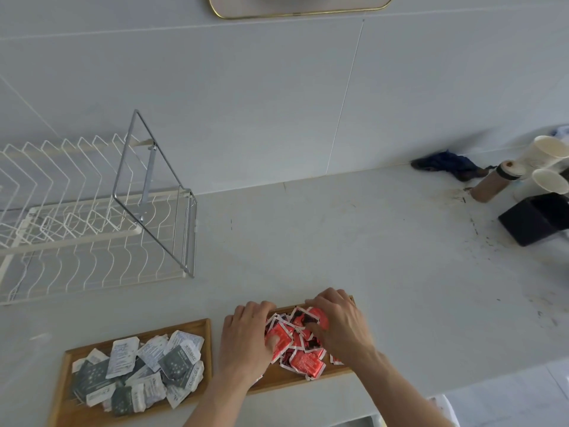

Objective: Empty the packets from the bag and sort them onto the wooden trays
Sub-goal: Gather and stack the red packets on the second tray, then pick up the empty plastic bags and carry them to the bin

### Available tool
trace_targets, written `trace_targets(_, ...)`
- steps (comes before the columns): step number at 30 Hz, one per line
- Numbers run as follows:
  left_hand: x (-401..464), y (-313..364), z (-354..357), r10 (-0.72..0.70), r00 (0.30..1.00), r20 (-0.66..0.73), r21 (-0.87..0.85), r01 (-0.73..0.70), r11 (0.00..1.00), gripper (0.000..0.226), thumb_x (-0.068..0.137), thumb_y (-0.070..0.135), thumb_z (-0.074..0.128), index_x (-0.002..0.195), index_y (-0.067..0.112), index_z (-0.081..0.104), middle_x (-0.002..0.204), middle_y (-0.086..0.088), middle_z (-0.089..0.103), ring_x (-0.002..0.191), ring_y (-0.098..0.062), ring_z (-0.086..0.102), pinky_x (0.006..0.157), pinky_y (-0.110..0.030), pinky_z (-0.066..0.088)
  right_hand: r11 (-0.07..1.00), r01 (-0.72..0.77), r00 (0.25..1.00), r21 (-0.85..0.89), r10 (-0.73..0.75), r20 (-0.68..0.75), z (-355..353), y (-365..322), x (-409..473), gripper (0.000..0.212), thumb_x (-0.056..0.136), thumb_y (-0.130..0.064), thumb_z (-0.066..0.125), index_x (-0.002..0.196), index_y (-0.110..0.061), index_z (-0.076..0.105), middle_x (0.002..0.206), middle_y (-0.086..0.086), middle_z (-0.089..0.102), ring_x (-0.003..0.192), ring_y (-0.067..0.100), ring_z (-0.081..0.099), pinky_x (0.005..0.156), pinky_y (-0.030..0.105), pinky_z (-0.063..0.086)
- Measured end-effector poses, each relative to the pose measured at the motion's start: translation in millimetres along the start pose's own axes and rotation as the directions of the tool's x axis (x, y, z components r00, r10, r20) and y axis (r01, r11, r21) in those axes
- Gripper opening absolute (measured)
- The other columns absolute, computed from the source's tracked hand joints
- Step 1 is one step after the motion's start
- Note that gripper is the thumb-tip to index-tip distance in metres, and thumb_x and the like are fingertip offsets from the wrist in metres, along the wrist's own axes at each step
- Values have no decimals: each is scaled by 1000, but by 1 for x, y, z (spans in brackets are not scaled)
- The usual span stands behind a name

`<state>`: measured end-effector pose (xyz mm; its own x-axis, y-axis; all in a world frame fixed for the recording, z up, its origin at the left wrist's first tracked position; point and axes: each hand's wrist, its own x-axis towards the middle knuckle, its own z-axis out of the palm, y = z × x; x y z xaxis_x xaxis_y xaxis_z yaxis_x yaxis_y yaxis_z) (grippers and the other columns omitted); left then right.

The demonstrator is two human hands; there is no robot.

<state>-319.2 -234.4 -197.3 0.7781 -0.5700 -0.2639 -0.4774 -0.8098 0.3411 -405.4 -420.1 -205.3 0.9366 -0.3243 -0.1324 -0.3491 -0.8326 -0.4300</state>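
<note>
The left hand (246, 340) and right hand (338, 325) rest spread, fingers curled, on a heap of red packets (303, 343) between them, pressing rather than pinching, on the right wooden tray (277, 380). Left of the hands, grey-and-white packets (138, 371) fill the left wooden tray (66, 380). Beyond, on the counter (338, 235), stands a white dish rack (92, 217).

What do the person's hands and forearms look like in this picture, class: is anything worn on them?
Both the left hand and the right hand are bare: no gloves, and no rings, watch or bracelet can be seen. The forearms are uncovered too, with no sleeve showing as far as the bottom edge of the picture. No markings or tattoos are visible.
</note>
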Motion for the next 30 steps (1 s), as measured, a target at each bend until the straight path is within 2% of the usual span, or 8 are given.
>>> trace_targets(5, -8, -2, 6, 46, 998, 49, 39, -48, 998, 53, 87, 51, 65, 135, 40, 44, 138, 15, 50, 132, -12, 40, 115, -32, 28, 993, 68, 997, -99, -70, -13, 11, 1, -9, 31, 83, -49, 72, 108, -31, 73, 112, -7, 67, 108, 20, 59, 84, 39, 57)
trace_targets(8, -9, -3, 6, 57, 998, 24, 25, -58, 998, 55, 87, 52, 65, 135, 39, 42, 138, 15, 49, 132, -12, 40, 115, -31, 28, 986, 71, 997, -154, -77, -32, 15, 0, -11, 31, 82, -53, 71, 105, -33, 73, 116, -5, 66, 116, 21, 57, 88, 38, 56)
trace_targets(15, -5, -8, -6, 27, 993, -118, -38, -31, 999, 57, 93, 53, 54, 144, 37, 35, 149, 12, 43, 141, -13, 35, 120, -34, 24, 998, 8, 997, -55, -12, -78, 4, 0, 1, 46, 90, -55, 60, 129, -31, 65, 148, 2, 55, 142, 24, 44, 111, 44, 43)
trace_targets(18, 0, -13, -13, 4, 986, -165, -21, -7, 1000, 63, 94, 59, 47, 150, 38, 27, 160, 9, 30, 149, -15, 23, 124, -36, 15, 997, -21, 995, -72, 14, -94, -3, -2, 9, 62, 92, -65, 48, 144, -32, 51, 162, 5, 37, 152, 25, 26, 121, 45, 26)
trace_targets(20, 3, -18, -18, -14, 983, -186, -7, 13, 1000, 72, 92, 64, 44, 154, 39, 18, 166, 6, 14, 154, -18, 9, 125, -39, 4, 995, -31, 997, -92, 25, -69, -8, -6, 15, 74, 90, -75, 36, 152, -36, 37, 168, 5, 18, 156, 24, 9, 127, 48, 12)
trace_targets(24, 8, -30, -25, -35, 979, -203, 49, 46, 998, 86, 86, 78, 33, 156, 44, -4, 167, 7, -19, 153, -19, -21, 124, -44, -10, 986, -35, 999, -162, 35, -4, -13, -23, 28, 88, 84, -87, 21, 158, -41, 11, 169, 2, -12, 154, 24, -19, 125, 55, -8)
trace_targets(28, 6, -44, -30, -65, 970, -236, 84, 87, 993, 91, 80, 88, 23, 157, 42, 5, 168, 1, -8, 154, -25, -10, 120, -50, -6, 974, -51, 997, -220, 64, 51, -10, -44, 38, 99, 73, -95, 3, 157, -44, -8, 165, 1, -28, 150, 27, -29, 122, 60, -12)
trace_targets(30, 3, -55, -33, -92, 970, -225, 92, 115, 989, 93, 79, 89, 21, 157, 41, 8, 169, -1, -2, 155, -28, -6, 119, -53, -3, 972, -49, 995, -232, 66, 69, -4, -55, 41, 100, 71, -96, 4, 156, -44, -12, 163, 1, -31, 149, 28, -32, 122, 61, -12)
